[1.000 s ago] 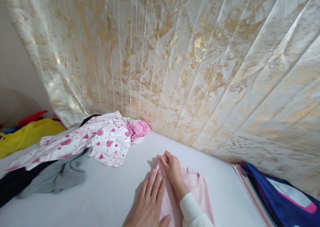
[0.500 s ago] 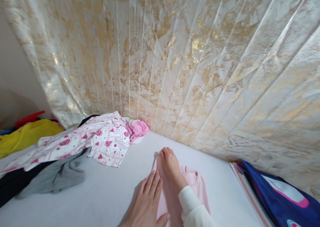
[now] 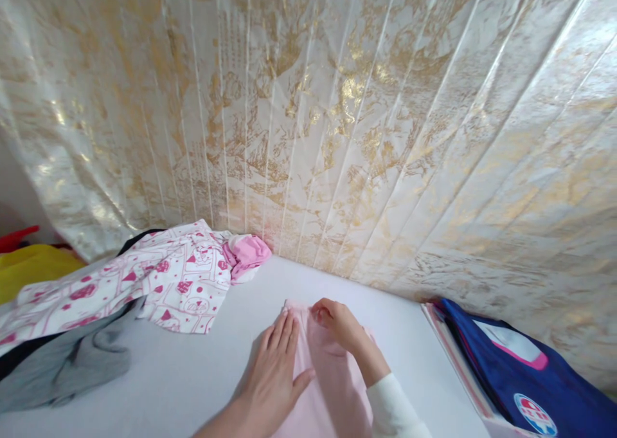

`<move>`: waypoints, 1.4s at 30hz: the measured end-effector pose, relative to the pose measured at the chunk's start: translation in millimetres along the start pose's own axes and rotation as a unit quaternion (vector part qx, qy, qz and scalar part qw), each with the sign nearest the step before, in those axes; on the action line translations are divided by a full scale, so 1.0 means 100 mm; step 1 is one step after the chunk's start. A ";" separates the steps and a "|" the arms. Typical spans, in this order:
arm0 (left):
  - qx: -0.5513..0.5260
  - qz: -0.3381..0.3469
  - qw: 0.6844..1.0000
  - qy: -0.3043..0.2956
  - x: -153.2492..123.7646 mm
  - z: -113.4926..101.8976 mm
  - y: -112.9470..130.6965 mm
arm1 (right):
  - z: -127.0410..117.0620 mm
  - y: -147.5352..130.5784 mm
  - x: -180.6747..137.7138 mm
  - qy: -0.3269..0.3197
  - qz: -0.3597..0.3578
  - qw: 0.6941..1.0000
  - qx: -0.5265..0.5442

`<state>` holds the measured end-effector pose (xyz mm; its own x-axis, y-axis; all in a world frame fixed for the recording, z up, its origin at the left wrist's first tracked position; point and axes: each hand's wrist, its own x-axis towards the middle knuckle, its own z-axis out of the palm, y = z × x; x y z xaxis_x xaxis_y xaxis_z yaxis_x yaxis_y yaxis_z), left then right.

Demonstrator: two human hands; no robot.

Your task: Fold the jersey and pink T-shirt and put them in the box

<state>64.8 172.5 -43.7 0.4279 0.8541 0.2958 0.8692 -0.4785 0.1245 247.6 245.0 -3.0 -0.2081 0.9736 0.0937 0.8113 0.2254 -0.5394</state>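
A pale pink garment [image 3: 330,386] lies folded into a narrow strip on the white surface [image 3: 193,380] in front of me. My left hand [image 3: 274,374] rests flat on its left edge, fingers stretched out and pressing down. My right hand [image 3: 340,322], in a white sleeve, is curled at the garment's far end, fingers pinching the pink cloth near the top edge.
A pile of clothes sits at the left: a white garment with pink prints [image 3: 144,283], a grey one [image 3: 67,361], yellow cloth [image 3: 29,267]. A bright pink piece [image 3: 245,255] lies by the gold-patterned curtain [image 3: 337,116]. Folded navy clothing [image 3: 511,374] is stacked at the right.
My left hand has slid forward along the pink garment's left edge. My right hand has shifted slightly right and curled onto the far end. The view has turned a little to the right.
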 end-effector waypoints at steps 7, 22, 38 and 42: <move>0.021 0.021 0.998 0.054 -0.03 0.12 -0.06 | 0.07 0.00 0.07 0.047 0.095 0.991 -0.077; -0.103 -0.067 0.991 0.056 0.32 -0.01 -0.19 | 0.03 -0.05 -0.05 -0.060 0.033 0.994 0.089; -0.275 -0.079 0.954 -0.095 0.62 -0.36 -0.38 | -0.04 -0.16 -0.06 -0.055 0.050 0.992 0.104; -0.307 -0.075 0.943 -0.107 0.63 -0.43 -0.39 | 0.05 -0.24 -0.06 -0.064 0.054 0.993 0.081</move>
<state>47.4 236.0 10.5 0.4081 0.9120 0.0410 0.6451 -0.3199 0.6939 226.3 233.5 5.5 -0.2011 0.9769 -0.0727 0.7356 0.1016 -0.6697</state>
